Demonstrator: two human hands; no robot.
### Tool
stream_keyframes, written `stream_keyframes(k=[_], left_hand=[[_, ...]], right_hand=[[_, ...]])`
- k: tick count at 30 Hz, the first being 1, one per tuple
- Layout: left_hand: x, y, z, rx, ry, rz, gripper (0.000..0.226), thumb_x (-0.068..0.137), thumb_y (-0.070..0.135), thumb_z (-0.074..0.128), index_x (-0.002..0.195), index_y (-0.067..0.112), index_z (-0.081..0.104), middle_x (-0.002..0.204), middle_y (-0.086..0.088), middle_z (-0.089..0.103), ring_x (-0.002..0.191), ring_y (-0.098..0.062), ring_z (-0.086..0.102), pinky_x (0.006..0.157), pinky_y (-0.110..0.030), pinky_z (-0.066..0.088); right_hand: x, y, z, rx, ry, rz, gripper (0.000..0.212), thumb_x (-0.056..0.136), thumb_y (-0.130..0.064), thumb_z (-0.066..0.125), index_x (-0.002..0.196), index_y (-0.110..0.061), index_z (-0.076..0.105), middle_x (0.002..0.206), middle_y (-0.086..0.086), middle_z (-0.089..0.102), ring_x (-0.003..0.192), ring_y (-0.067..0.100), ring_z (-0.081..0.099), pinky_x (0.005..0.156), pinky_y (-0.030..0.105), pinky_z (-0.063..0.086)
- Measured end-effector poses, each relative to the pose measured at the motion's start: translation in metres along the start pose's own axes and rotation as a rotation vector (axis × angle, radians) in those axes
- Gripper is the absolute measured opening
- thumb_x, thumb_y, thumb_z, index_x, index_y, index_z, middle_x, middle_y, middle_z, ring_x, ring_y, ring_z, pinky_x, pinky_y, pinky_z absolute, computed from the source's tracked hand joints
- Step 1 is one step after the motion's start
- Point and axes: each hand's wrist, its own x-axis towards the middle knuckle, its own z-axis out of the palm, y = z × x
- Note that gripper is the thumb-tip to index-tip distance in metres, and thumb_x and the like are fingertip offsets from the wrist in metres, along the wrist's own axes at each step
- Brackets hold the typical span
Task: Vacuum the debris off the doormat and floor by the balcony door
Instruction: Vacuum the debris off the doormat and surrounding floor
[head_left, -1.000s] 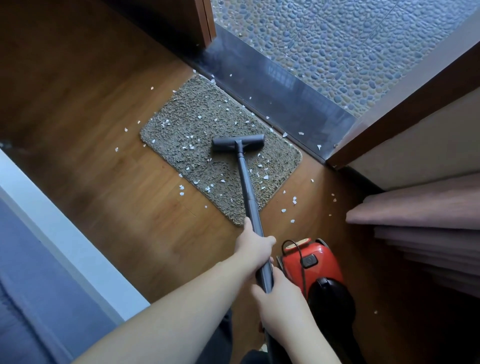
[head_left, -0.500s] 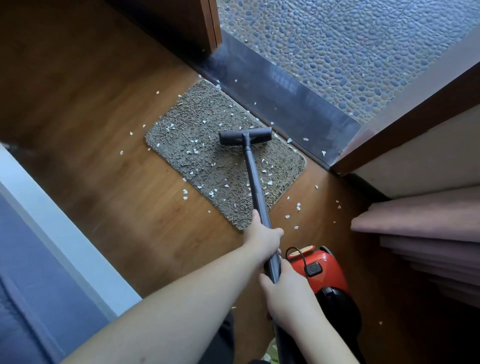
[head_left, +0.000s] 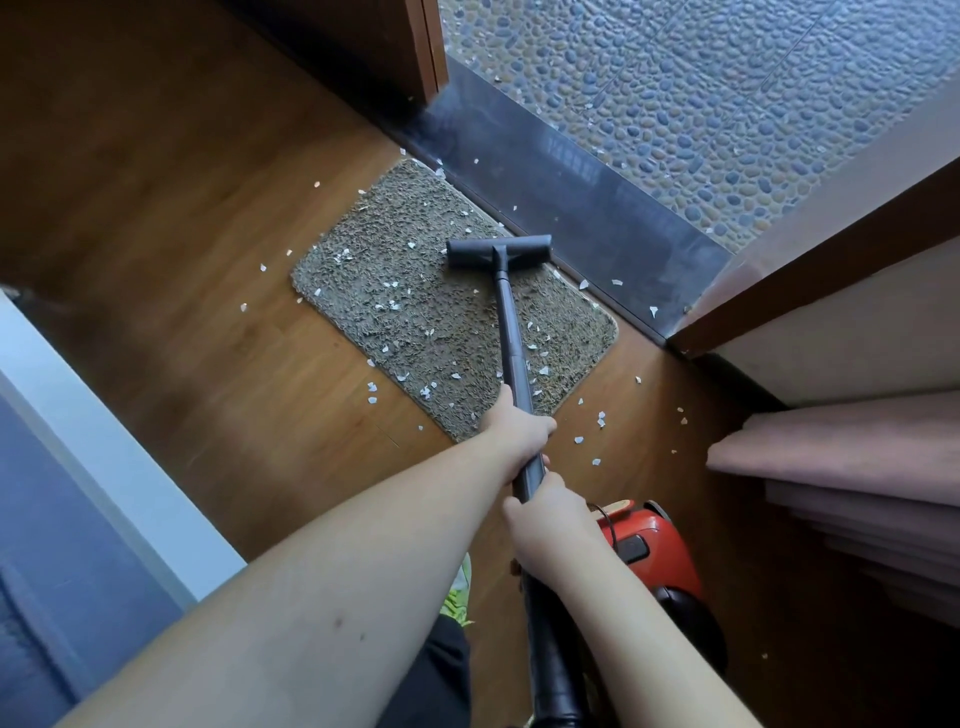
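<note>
Debris: small white flakes (head_left: 390, 285) are scattered over the shaggy grey-brown rectangular doormat (head_left: 415, 322) and the brown wooden floor (head_left: 208, 364) beside the dark door sill (head_left: 597, 208).
Nozzle: the dark grey T-shaped vacuum head (head_left: 498, 252) is set on the doormat's far edge.
Tube: the grey vacuum wand (head_left: 511, 338) is gripped by the left hand (head_left: 517, 428), fingers wrapped round it.
Right hand (head_left: 550, 525): curled round the wand nearer the body.
Vacuum: a red canister body (head_left: 654, 545) is seen just right of the hands.

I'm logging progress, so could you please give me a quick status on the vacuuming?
Both hands grip the wand: left hand ahead, right hand behind. Nozzle on the mat's far edge by the sill. White bits on mat and floor. Nothing in the way.
</note>
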Motion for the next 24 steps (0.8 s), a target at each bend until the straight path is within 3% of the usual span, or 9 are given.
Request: stream_keyframes(k=[7,9,11,13,18,21,24], left_hand=[[-0.025,-0.017,0.006,-0.006,-0.052,0.002,0.092,0.088,0.014,0.058,0.157,0.037,0.003,0.127,-0.004,0.043,0.055,-0.024,0.063,0.043,-0.027,0.051],[-0.036,-0.031,0.013,-0.012,-0.056,-0.021,0.094,0.086,0.017,0.058,0.157,0.037,0.001,0.128,-0.003,0.043,0.069,-0.029,0.069,0.056,-0.032,0.058],[-0.041,-0.040,0.017,-0.016,-0.062,-0.044,0.100,0.079,0.023,0.059,0.156,0.039,-0.002,0.139,-0.007,0.045,0.095,-0.036,0.070,0.081,-0.042,0.060],[-0.038,-0.043,0.020,-0.023,-0.056,-0.048,0.102,0.075,0.026,0.058,0.156,0.041,-0.002,0.141,-0.009,0.046,0.102,-0.037,0.069,0.089,-0.047,0.058],[-0.023,-0.032,0.006,-0.069,-0.028,0.003,0.093,0.087,0.016,0.058,0.157,0.036,0.002,0.123,-0.003,0.048,0.057,-0.024,0.064,0.051,-0.029,0.055],[-0.004,-0.017,-0.008,-0.081,0.010,0.009,0.090,0.086,0.015,0.060,0.157,0.034,0.007,0.122,-0.011,0.054,0.049,-0.022,0.061,0.044,-0.027,0.051],[0.013,0.001,-0.023,-0.110,0.037,0.016,0.088,0.082,0.017,0.064,0.155,0.030,0.016,0.117,-0.015,0.055,0.054,-0.026,0.061,0.051,-0.034,0.057]], right_hand=[[-0.027,0.023,0.001,-0.024,0.003,-0.018,0.055,0.093,-0.039,0.046,0.143,-0.019,0.037,0.118,0.009,0.064,0.103,0.029,0.062,0.083,0.032,0.047],[-0.039,0.035,0.001,-0.016,-0.015,-0.018,0.055,0.093,-0.044,0.046,0.144,-0.024,0.037,0.113,0.006,0.065,0.096,0.025,0.065,0.082,0.032,0.051],[-0.046,0.042,-0.001,-0.021,-0.031,-0.018,0.051,0.093,-0.045,0.045,0.139,-0.026,0.039,0.108,0.003,0.065,0.091,0.022,0.067,0.082,0.035,0.055],[-0.048,0.045,-0.002,-0.016,-0.031,-0.024,0.048,0.093,-0.045,0.045,0.137,-0.027,0.041,0.105,0.002,0.066,0.087,0.021,0.068,0.081,0.035,0.056],[-0.034,0.028,0.000,-0.025,0.003,-0.063,0.052,0.092,-0.045,0.046,0.138,-0.022,0.042,0.104,0.005,0.068,0.083,0.022,0.066,0.076,0.032,0.053],[-0.016,0.008,-0.003,-0.065,0.013,-0.083,0.050,0.094,-0.041,0.047,0.138,-0.017,0.044,0.113,0.008,0.064,0.085,0.023,0.057,0.071,0.028,0.041],[0.004,-0.016,-0.006,-0.072,0.004,-0.093,0.046,0.094,-0.039,0.049,0.132,-0.013,0.048,0.117,0.011,0.063,0.098,0.031,0.063,0.077,0.031,0.047]])
